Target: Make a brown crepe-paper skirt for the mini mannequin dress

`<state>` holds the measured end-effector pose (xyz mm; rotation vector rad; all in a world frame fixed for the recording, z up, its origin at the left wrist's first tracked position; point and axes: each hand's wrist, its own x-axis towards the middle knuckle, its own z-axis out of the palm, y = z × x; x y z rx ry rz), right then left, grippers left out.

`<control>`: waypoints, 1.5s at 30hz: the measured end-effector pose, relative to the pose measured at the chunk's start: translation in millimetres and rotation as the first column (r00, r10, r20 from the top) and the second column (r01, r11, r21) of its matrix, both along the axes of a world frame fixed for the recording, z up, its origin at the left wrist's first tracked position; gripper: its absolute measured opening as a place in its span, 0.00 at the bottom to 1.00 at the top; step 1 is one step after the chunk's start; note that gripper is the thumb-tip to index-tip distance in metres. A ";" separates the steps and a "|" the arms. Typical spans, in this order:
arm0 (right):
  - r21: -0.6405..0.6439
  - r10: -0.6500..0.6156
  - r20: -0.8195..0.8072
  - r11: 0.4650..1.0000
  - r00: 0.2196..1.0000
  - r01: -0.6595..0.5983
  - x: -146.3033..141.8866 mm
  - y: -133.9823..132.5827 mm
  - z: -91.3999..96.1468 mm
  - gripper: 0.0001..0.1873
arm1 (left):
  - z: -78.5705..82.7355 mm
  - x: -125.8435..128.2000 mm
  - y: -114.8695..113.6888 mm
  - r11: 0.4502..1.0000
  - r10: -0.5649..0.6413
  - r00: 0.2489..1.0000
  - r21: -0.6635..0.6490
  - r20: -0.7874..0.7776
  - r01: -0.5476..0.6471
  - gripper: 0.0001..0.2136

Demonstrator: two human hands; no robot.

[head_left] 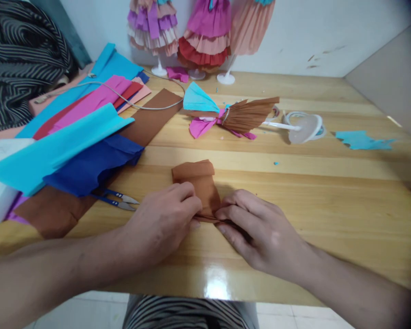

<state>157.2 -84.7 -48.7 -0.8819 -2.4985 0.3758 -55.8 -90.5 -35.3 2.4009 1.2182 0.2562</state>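
A strip of brown crepe paper [201,189] lies on the table in front of me, its far end curled over. Along its near edge, narrow folds run between my two hands. My left hand [167,219] pinches the left part of that folded edge, fingers bent and closed. With thumb and fingers together, my right hand [251,224] grips the right end of the same edge. Left of my left hand, thread snips [118,200] lie with their blades pointing right, partly under dark blue crepe paper [96,164].
Sheets of coloured crepe paper, one bright blue [61,146], are heaped at the left. A small paper dress [250,116] on a white stand lies tipped over behind the strip. Several dresses [205,41] stand along the wall. A torn blue scrap [361,139] lies right.
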 end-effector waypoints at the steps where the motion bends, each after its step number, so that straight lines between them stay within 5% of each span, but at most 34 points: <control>1: -0.009 -0.003 -0.004 1.000 1.000 0.003 -0.2 0.2 0.1 0.07 | 0.0 0.0 0.0 1.000 0.004 1.000 0.004 0.013 -0.004 0.04; 13: 0.037 0.002 -0.028 0.999 1.000 -0.001 2.4 -1.6 -1.8 0.07 | 7.7 3.1 -0.5 0.995 -0.089 0.996 0.051 0.005 0.088 0.07; 21: 0.056 -0.012 -0.014 0.998 1.000 0.013 2.5 -1.4 -1.4 0.08 | -1.8 2.6 -2.7 0.964 -0.103 0.994 0.250 0.036 0.091 0.08; 29: 0.047 -0.014 -0.009 0.999 1.000 0.015 2.6 -1.8 -1.2 0.09 | -0.4 2.8 -2.0 0.995 -0.027 0.996 0.098 0.086 0.018 0.08; 45: -0.049 -0.035 -0.059 0.998 0.998 0.032 1.1 0.0 0.1 0.04 | -6.7 1.5 -1.6 0.970 -0.061 0.996 0.230 -0.069 0.075 0.11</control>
